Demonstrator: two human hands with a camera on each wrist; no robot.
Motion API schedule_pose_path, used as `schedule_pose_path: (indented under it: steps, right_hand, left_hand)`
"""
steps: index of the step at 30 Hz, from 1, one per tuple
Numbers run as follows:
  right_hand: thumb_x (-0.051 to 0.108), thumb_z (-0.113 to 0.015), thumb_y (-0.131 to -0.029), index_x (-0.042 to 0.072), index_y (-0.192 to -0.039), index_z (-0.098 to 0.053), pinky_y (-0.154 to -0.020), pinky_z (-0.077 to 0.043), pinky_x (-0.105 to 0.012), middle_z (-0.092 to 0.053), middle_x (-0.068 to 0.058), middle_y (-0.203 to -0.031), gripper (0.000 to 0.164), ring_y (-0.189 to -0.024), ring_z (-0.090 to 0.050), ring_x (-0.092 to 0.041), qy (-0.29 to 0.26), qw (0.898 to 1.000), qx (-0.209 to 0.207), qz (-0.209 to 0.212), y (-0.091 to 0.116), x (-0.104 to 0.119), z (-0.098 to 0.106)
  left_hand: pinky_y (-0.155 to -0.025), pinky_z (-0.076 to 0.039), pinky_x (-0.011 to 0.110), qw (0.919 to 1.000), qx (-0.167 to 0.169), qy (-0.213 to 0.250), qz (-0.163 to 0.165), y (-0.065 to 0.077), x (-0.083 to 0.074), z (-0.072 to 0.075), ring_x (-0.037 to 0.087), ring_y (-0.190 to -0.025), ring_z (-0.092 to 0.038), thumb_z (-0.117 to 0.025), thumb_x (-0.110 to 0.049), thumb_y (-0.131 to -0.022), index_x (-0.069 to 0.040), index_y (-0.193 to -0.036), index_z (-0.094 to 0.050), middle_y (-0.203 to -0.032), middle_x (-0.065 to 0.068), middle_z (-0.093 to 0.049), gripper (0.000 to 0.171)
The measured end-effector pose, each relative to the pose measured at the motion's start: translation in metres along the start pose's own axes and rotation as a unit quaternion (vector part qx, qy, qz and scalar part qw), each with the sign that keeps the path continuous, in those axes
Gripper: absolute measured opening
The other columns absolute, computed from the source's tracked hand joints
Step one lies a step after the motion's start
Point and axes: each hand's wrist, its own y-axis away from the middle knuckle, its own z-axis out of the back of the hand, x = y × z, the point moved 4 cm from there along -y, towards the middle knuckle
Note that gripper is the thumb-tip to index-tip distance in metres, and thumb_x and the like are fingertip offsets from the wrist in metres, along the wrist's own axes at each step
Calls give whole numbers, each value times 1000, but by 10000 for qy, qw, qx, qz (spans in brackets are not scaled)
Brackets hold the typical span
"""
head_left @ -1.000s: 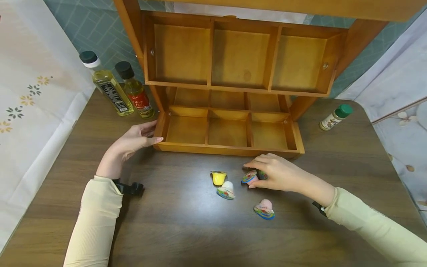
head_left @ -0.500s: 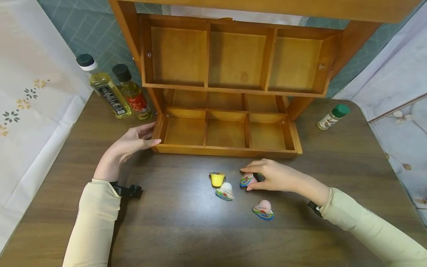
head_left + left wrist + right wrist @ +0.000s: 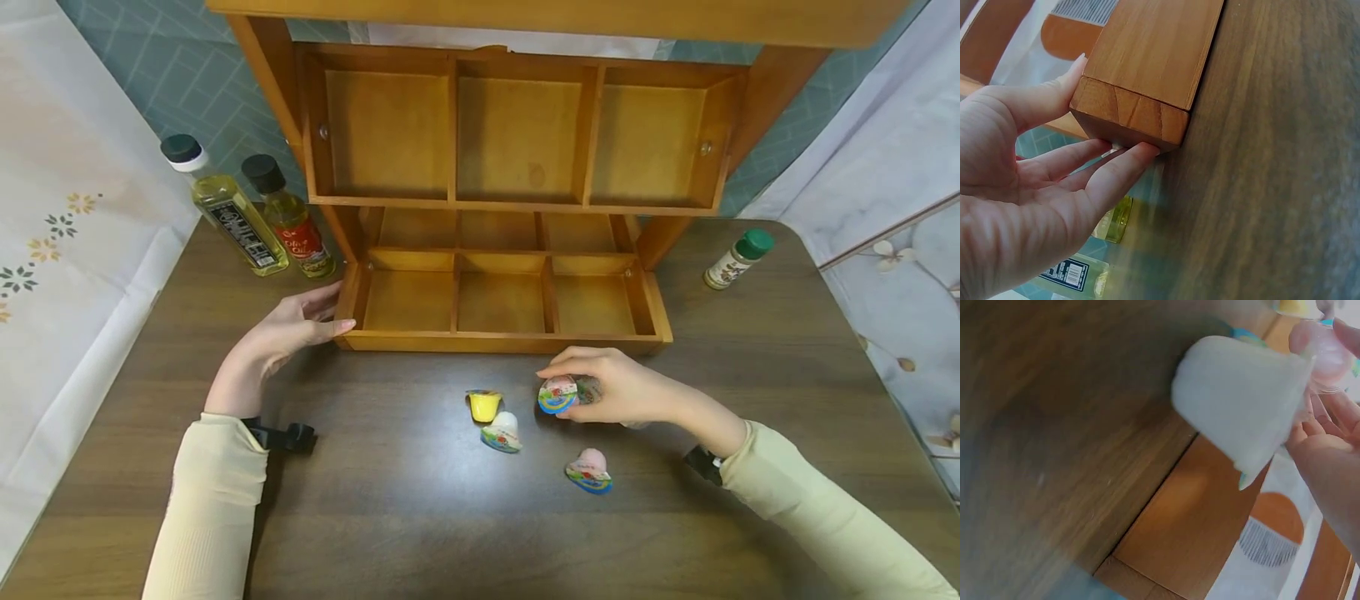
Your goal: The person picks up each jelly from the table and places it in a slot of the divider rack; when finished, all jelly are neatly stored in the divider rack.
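My left hand (image 3: pixel 281 333) holds the left front corner of the wooden rack's lower tray (image 3: pixel 495 342). Its thumb lies on the near face and its fingers on the outer side, as the left wrist view shows. Between thumb and fingers, my right hand (image 3: pixel 626 385) pinches a pink jelly cup (image 3: pixel 557 395), its printed lid facing the head camera. A white jelly cup (image 3: pixel 1235 400) is close beside that hand, mostly hidden behind it in the head view. A yellow jelly cup (image 3: pixel 484 407), another white jelly cup (image 3: pixel 501 433) and a second pink jelly cup (image 3: pixel 589 472) lie on the table.
The rack's tilted upper tray (image 3: pixel 517 133) has three compartments and hangs over the lower one. Two oil bottles, one black-labelled (image 3: pixel 238 227) and one red-labelled (image 3: pixel 297 232), stand at the left. A green-capped seasoning jar (image 3: pixel 729 260) stands at the right.
My right hand has lifted the pink jelly cup slightly and turned its lid toward the head camera. The left hand stays at the tray corner. The head view has shifted a little.
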Motion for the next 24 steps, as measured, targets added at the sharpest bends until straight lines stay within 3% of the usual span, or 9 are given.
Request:
schedule_pose_path:
  steps: [3, 11, 17, 24]
  right_hand:
    - [8, -78, -71, 6, -121, -61, -78, -49, -34, -57, -1, -116, 53, -99, -57, -12, -95, 9999, -73, -29, 0, 5, 5]
    - [5, -72, -69, 14, -127, -58, -78, -46, -28, -51, 3, -121, 60, -101, -52, -9, 80, 9993, 373, -65, -19, 29, 24]
    - [9, -74, -68, 13, -117, -64, -79, -46, -27, -52, 3, -114, 50, -97, -53, -9, 130, 9996, 171, 194, -46, 39, 37]
    - [5, -75, -66, 8, -114, -64, -74, -48, -27, -53, -1, -112, 50, -94, -54, -13, 12, 9999, -23, 126, -80, 37, 38]
  left_hand:
    - [-108, -23, 49, 10000, 2, -6, 9, 1, 1, 0, 32, -140, -17, -66, -24, -88, -5, -150, -10, -154, 17, -16, 85]
    - [-108, -22, 48, 10000, -29, 7, 5, 2, -1, 1, 32, -140, -18, -66, -25, -88, -5, -150, -11, -154, 17, -17, 86]
    - [-107, -24, 49, 10000, -28, 62, -3, 1, -1, 2, 32, -140, -17, -66, -23, -88, -5, -150, -11, -154, 17, -16, 85]
    - [-107, -25, 49, 10000, 3, 91, -42, -1, 1, 1, 33, -140, -18, -65, -22, -89, -6, -150, -10, -154, 17, -16, 84]
